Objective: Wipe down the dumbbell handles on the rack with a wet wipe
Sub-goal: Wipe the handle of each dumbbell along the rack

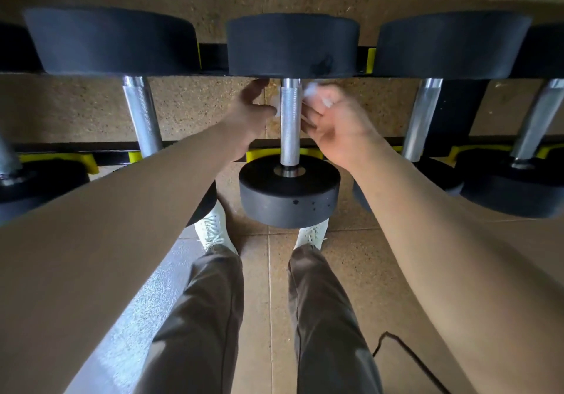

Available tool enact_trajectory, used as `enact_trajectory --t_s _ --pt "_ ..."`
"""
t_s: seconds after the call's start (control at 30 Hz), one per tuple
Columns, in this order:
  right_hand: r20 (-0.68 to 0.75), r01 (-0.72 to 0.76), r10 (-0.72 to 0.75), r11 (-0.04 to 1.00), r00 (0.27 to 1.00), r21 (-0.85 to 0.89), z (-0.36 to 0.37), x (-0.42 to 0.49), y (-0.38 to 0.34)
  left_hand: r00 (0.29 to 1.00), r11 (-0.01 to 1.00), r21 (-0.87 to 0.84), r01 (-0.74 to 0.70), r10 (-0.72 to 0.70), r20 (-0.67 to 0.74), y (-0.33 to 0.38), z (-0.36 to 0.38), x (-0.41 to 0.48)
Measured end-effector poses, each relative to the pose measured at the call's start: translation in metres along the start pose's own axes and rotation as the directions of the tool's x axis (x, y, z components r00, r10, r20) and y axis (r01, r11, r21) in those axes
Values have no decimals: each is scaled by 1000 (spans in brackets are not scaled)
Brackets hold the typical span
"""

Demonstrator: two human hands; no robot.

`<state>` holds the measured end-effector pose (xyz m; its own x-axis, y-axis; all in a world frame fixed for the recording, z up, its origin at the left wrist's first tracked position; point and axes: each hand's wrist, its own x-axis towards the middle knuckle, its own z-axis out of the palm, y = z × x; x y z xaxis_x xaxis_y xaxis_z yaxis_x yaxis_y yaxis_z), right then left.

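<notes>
Wiping point: upper part of the centre dumbbell handle (290,125), just below the far head.
Wet wipe (312,91): white, showing at 9 and 3 o'clock of the handle; its path behind the handle cannot be told.
Left grip (248,113): at 9 o'clock of the handle, fingertips pinching one wipe end.
Right grip (335,119): at 3 o'clock, fingers curled round the other end; blurred.
Rack (262,154): black, with yellow cradles, carrying the dumbbell.
Neighbour dumbbell (143,113): at 9 o'clock, apart from both grips.

Five black-headed steel-handled dumbbells (290,125) were in view, with one left hand (247,110), one right hand (338,122), one white wet wipe (312,91) and two white shoes (210,229).
</notes>
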<state>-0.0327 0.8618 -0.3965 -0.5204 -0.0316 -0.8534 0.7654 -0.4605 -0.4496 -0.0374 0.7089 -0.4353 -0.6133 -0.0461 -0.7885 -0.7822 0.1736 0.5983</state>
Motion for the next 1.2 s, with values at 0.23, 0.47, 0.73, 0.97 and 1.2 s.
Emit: enact_trajectory --t_s 0.23,0.47,0.73,0.97,1.2 --pt "50 -20 14 991 999 132 -6 7 1 999 996 86 11 -14 40 -4 -25 -6" --pt "-190 47 9 956 982 289 -16 -4 -2 994 873 -474 111 -94 61 13 -18 -18" --pt "-112 -3 42 947 993 321 -26 -12 -6 994 873 -485 57 -97 -58 15 -19 -31" --pt "-124 -4 29 980 992 201 -14 -15 -7 989 911 -409 -47 -15 -145 -4 -32 -47" --pt "-184 35 20 955 983 293 -45 -22 -3 992 967 247 -64 88 -86 3 -6 -48"
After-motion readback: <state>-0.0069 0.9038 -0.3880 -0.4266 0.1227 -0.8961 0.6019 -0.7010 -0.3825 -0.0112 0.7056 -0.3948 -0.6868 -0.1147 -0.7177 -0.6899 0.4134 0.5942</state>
